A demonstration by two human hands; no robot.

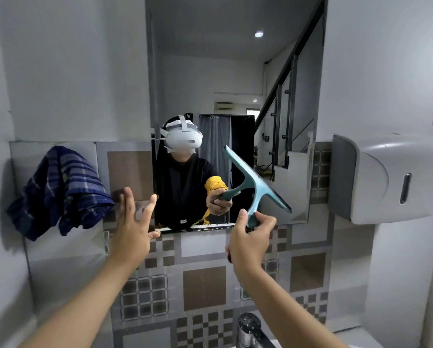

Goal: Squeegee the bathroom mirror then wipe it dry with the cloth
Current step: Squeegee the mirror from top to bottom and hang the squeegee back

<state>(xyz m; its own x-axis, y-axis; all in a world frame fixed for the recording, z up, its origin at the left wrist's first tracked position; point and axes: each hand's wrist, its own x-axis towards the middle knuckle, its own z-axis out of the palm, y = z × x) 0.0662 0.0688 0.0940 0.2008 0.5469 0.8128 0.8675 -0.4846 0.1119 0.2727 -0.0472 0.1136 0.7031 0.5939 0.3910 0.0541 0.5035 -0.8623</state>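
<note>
The tall bathroom mirror (235, 71) hangs on the wall ahead. My right hand (250, 237) grips the handle of a teal squeegee (255, 182), whose blade lies slanted against the lower right part of the glass. My left hand (132, 227) is raised with its fingers spread, holding nothing, at the mirror's lower left corner; the fingertips reach the wall tiles and the mirror's edge. A dark blue striped cloth (62, 192) hangs on the wall to the left of that hand.
A grey paper towel dispenser (386, 177) juts from the wall at the right. A chrome tap (250, 330) stands below, near the bottom edge. Patterned brown and grey tiles (205, 285) cover the wall under the mirror.
</note>
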